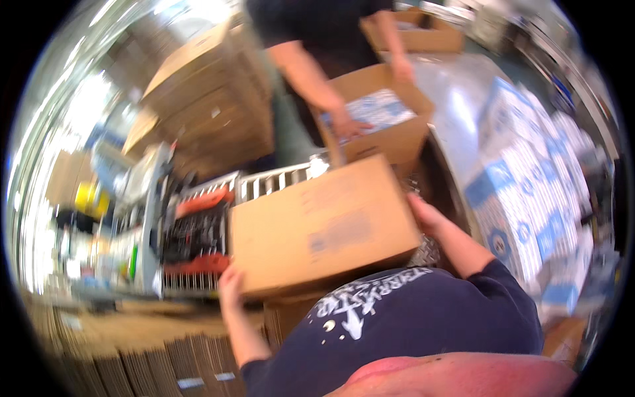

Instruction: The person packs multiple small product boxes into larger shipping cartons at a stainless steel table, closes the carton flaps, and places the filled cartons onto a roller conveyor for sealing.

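A brown cardboard box (pixel 278 238) sits tilted in front of my body, its upper face closed and marked with dark smudged print. My left hand (pixel 231 283) grips its near left corner. At the opposite end, my right hand (pixel 426 215) presses against the right side, with its fingertips partly hidden by the box. Just beyond it stands an open carton (pixel 417 99) with blue-and-white packs (pixel 383 114) inside. A co-worker's hand (pixel 348 124) reaches into that carton, and their other hand (pixel 402 68) is at its far edge.
A roller conveyor (pixel 274 184) with a black-and-red machine (pixel 198 228) is on the left. Stacked cartons (pixel 211 126) rise behind it. Blue-and-white packs (pixel 522 205) pile up on the right beside a metal table (pixel 456 86). Flattened cardboard (pixel 152 364) stands in rows at lower left.
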A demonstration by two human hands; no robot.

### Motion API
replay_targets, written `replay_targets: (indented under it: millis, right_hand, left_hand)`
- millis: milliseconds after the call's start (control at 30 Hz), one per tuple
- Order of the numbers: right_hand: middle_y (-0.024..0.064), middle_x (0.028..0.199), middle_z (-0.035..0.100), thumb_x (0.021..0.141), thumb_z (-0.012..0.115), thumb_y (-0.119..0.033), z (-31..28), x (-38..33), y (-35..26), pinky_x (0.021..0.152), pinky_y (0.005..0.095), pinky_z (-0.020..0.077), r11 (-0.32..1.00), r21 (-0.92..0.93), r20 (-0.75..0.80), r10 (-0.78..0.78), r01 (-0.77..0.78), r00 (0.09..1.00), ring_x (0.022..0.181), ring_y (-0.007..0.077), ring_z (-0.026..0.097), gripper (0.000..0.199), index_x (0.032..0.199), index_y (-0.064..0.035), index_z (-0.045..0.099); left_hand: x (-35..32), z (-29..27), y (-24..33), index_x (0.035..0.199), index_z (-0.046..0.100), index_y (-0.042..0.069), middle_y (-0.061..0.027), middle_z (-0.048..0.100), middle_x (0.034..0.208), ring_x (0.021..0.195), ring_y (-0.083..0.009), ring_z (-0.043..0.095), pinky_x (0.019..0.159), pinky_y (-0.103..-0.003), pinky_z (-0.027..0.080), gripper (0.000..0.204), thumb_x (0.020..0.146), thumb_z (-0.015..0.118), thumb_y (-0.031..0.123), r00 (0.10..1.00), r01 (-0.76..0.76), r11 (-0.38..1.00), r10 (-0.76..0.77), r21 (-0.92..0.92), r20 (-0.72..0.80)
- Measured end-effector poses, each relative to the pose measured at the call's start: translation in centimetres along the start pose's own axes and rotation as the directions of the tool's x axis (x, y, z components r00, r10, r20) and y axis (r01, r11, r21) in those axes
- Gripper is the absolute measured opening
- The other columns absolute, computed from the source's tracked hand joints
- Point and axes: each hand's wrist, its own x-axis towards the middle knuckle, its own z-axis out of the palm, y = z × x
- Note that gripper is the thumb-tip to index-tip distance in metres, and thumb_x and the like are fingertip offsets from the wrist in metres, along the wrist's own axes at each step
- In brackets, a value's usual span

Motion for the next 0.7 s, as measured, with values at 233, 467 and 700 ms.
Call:
replay_targets:
  millis: [233,467,700]
  right_hand:
    - [0.0154,0.149,0.019,0.093,0.046,-0.036,12.2,-5.2,-14.4,0.11,0.0402,0.0177,0.494,-0.559,0.487,-0.455,0.666,0.746,0.138,0.0311,0.016,0.059,0.143,-0.0123,0.026]
    - [0.0097,0.14,0.037,0.074,0.053,-0.005,-6.8,-7.7,-11.3,0.104,0.0374,0.034,-0.125,-0.992,0.073,-0.313,0.035,0.947,0.127,0.0282,0.037,0.047,0.121,-0.0082,0.054]
    - [0.0186,0.142,0.031,0.087,0.043,-0.049,-4.2,-10.1,2.1,0.111,0.0442,0.0174,-0.265,-0.943,-0.108,-0.332,-0.202,0.937,0.133,0.0353,0.026,0.065,0.136,-0.0058,0.036]
  left_hand:
    - [-2.4,18.8,7.4,0.132,0.04,-0.006,-0.0164,0.037,0.141,0.131,-0.0285,0.034,0.107,-0.039,0.026,0.066,0.09,0.048,0.045,0.031,-0.213,0.977,0.036,-0.029,0.999]
    - [4.7,15.7,-4.9,0.137,0.034,0.003,-0.0232,0.02,0.146,0.137,-0.0407,0.013,0.109,-0.053,0.014,0.068,0.084,0.057,0.04,0.595,-0.772,0.097,-0.238,0.629,0.768]
    - [7.0,13.0,-9.0,0.145,0.011,0.007,-0.0232,0.007,0.149,0.137,-0.0432,0.005,0.108,-0.057,0.01,0.101,0.068,0.069,0.038,0.94,-0.318,0.122,-0.084,0.94,0.329]
